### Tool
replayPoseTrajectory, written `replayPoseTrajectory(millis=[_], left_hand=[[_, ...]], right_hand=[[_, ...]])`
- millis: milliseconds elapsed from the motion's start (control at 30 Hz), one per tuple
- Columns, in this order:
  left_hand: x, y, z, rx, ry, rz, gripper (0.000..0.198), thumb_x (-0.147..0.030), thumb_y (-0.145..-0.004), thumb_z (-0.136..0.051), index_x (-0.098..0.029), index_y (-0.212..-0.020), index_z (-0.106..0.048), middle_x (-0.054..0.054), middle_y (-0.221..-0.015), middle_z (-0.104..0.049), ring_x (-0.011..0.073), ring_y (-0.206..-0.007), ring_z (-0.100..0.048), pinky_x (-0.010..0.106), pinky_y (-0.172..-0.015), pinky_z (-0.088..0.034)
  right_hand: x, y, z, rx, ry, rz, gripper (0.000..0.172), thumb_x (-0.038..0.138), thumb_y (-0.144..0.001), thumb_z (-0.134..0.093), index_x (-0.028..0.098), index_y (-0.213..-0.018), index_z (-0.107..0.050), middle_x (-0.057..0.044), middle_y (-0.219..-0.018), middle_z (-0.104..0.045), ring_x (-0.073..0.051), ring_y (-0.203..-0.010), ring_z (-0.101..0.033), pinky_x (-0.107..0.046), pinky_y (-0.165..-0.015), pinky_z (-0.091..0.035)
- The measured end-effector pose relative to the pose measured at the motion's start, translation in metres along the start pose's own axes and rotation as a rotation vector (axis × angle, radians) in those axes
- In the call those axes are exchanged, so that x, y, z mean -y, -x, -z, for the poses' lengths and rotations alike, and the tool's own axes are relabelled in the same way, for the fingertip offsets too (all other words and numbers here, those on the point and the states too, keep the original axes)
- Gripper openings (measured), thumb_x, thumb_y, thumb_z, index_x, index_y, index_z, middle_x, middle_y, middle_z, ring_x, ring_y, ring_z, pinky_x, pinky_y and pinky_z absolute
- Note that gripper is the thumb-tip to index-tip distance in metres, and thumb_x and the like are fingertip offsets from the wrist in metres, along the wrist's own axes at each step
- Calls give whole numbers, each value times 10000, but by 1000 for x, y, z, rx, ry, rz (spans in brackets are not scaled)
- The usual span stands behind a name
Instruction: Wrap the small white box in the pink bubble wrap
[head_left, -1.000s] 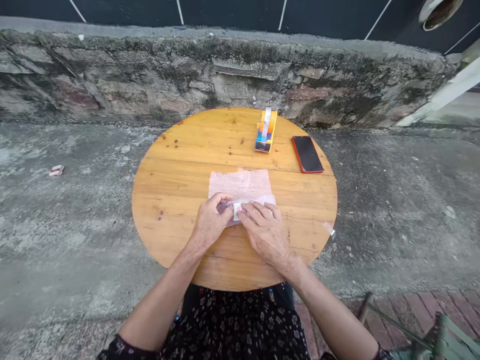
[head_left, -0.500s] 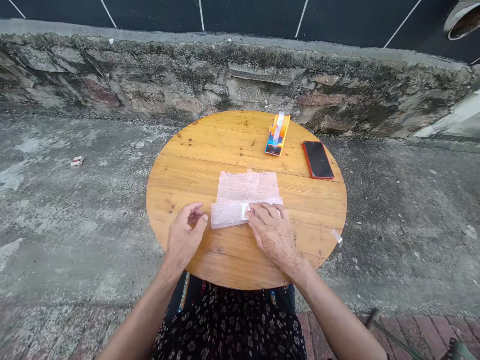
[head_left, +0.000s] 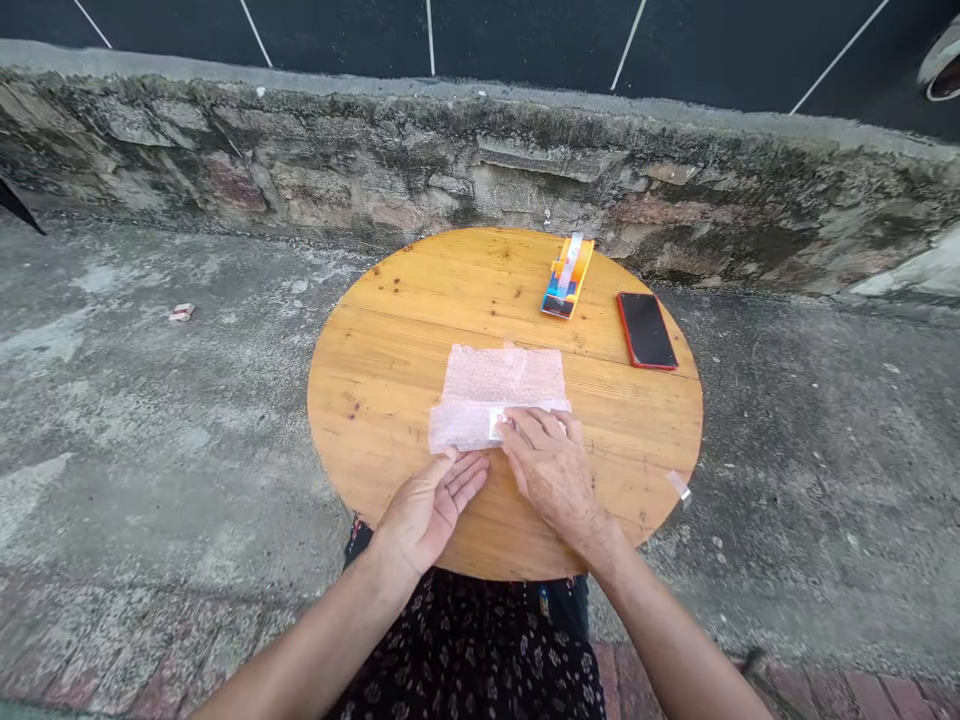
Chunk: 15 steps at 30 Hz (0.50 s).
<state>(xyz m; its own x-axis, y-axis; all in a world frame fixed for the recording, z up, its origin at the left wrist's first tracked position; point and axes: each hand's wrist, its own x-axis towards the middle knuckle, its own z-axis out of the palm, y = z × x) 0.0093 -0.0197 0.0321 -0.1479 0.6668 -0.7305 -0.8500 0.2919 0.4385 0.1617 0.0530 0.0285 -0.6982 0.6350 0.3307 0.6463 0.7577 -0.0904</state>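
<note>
A sheet of pinkish bubble wrap (head_left: pixel 501 383) lies in the middle of a round wooden table (head_left: pixel 390 350), its near edge folded over a small white object (head_left: pixel 496 423). My right hand (head_left: pixel 553 468) presses flat on that fold, fingers stretched over the white object. My left hand (head_left: pixel 430 510) is open, palm up, fingers together, with its fingertips at the near left corner of the wrap. It holds nothing.
An orange and blue tape dispenser (head_left: pixel 567 279) stands at the table's far side, with a red-cased phone (head_left: pixel 646 330) to its right. A strip of tape (head_left: pixel 679 486) hangs off the right edge. A rough stone wall (head_left: pixel 300 170) runs behind; concrete floor surrounds the table.
My left hand let go of the fold, swung out to the left, then came back palm up to the wrap's near corner. My right hand stayed pressed on the fold.
</note>
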Motion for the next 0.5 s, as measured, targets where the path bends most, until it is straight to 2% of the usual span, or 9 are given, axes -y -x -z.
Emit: replayPoseTrajectory(millis=[267,500], left_hand=[[-6,-17,-8,-92,-234,-3,164,-257,-885,-607,-99,-927,-619,176,-961,-721,208,-803,-718,258,-619,-597],[-16,-29,-4,-113,-360,-63,187,-247,-842,-647,-115,-974,-624,126,-871,-734,194,-711,-714,249,-536,-572]], right_hand=[[-4,2,-3,-10,-19,17,256,146,-911,-531,192,-1157,-587,-71,-1265,-613,-242,-1140,-503,-450,-997,-308],[-7,2,-3,-4,-32,20,227,173,-926,-519,192,-1142,-587,-71,-1262,-610,-246,-1135,-497,-452,-999,-304]])
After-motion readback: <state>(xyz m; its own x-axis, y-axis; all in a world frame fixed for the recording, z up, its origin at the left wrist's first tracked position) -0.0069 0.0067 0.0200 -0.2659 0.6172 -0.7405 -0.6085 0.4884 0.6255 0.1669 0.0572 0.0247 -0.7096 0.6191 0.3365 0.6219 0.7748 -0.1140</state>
